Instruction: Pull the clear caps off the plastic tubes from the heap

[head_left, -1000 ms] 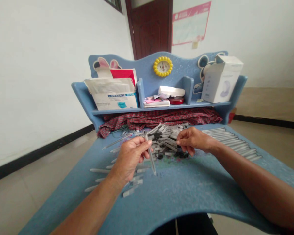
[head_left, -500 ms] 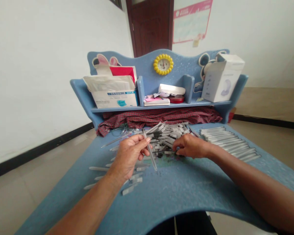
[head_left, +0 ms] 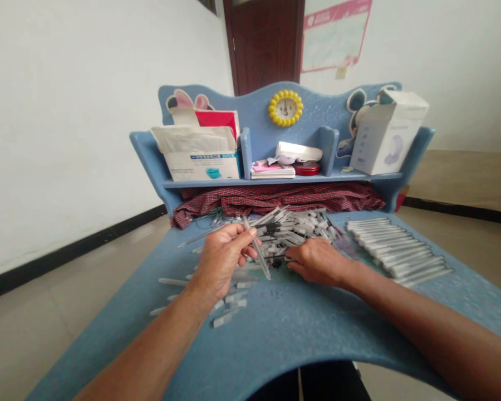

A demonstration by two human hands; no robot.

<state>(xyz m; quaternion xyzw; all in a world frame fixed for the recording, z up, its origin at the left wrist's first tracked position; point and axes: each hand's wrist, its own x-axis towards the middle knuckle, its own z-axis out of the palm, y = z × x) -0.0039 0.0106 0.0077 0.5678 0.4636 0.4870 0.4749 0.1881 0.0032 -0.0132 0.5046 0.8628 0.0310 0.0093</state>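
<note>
My left hand pinches a clear pen barrel between thumb and fingers, its tip slanting down to the right. My right hand rests knuckles-up on the blue desk, fingers curled into the near edge of a heap of pen parts. What those fingers hold is hidden. Small black pieces lie by the heap's front edge.
A row of finished pens lies at the right. Loose clear caps and barrels lie scattered at the left. A red checked cloth sits under the desk's shelf, which carries a mask box, papers, a red tin and a white carton.
My right hand has dropped from a raised pinch and slid left onto the heap's near edge. My left hand keeps the barrel almost still. The view shifted slightly.
</note>
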